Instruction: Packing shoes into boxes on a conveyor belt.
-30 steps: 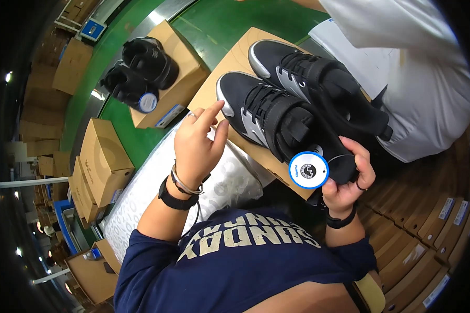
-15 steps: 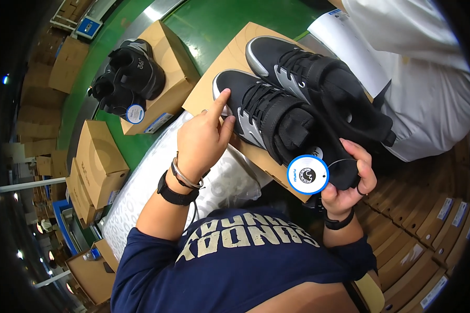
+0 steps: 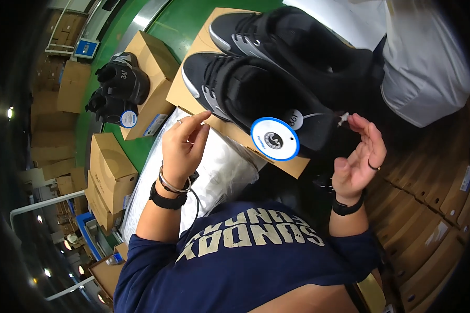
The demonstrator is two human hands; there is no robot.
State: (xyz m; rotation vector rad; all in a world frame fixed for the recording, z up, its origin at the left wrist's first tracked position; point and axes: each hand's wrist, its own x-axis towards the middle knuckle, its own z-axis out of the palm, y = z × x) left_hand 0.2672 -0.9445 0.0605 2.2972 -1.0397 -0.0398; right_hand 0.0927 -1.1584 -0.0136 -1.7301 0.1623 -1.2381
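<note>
A pair of black and grey sneakers lies on a brown cardboard box: the near sneaker (image 3: 245, 86) and the far sneaker (image 3: 303, 44), toes to the left. A round white hang tag (image 3: 273, 139) with a blue rim hangs by a thin cord at the near sneaker's heel. My left hand (image 3: 184, 143) is open, forefinger stretched out beside the near sneaker's side; whether it touches is unclear. By the heel, my right hand (image 3: 359, 155) is open, fingers apart from the thumb. A small whitish piece (image 3: 343, 119) shows at its fingertips, too small to make out.
Another black pair of sneakers (image 3: 121, 81) with a round tag rests by a cardboard shoebox (image 3: 154, 65) at left. Shoeboxes (image 3: 109, 169) stand nearer. A white patterned plastic-wrapped bundle (image 3: 222, 164) lies before me. Cartons (image 3: 418, 235) line the right; someone's pale clothing (image 3: 423, 68) is beyond.
My right hand has let go of the tag and the heel and moved slightly right. My left hand has come off the toe. The sneakers appear larger and farther left in view.
</note>
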